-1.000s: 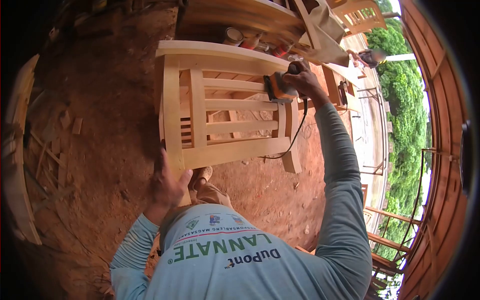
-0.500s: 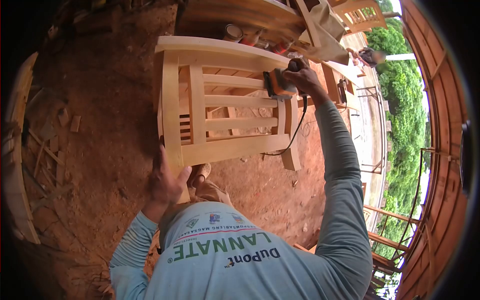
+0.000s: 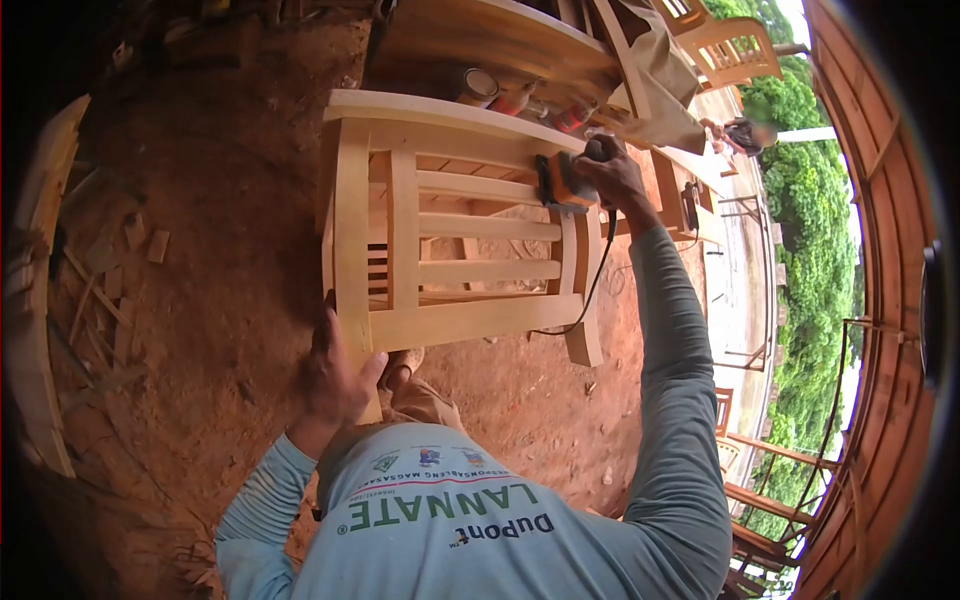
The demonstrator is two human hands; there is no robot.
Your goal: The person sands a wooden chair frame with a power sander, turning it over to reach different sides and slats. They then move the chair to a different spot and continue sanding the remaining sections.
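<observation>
A pale, unpainted wooden chair frame (image 3: 405, 230) with slats stands in front of me. My right hand (image 3: 612, 175) is wrapped round the top of an orange and black power sander (image 3: 568, 184), which sits against the far right part of the frame. A black cord hangs from the sander past the slats. At the near left corner, my left hand (image 3: 340, 380) clasps the frame's post, thumb on one side and fingers on the other; its fingertips are partly hidden.
Behind the frame are a can (image 3: 479, 86), red-labelled bottles (image 3: 574, 117) and a draped cloth (image 3: 660, 75). Wood scraps (image 3: 110, 300) lie on the dirt floor at left. Another person (image 3: 740, 135) is farther off, near a finished-looking slatted chair (image 3: 735, 50).
The whole view has shifted slightly, so the frame appears lower and a little to the right. The sander stays near the same far right part; both hands keep their holds.
</observation>
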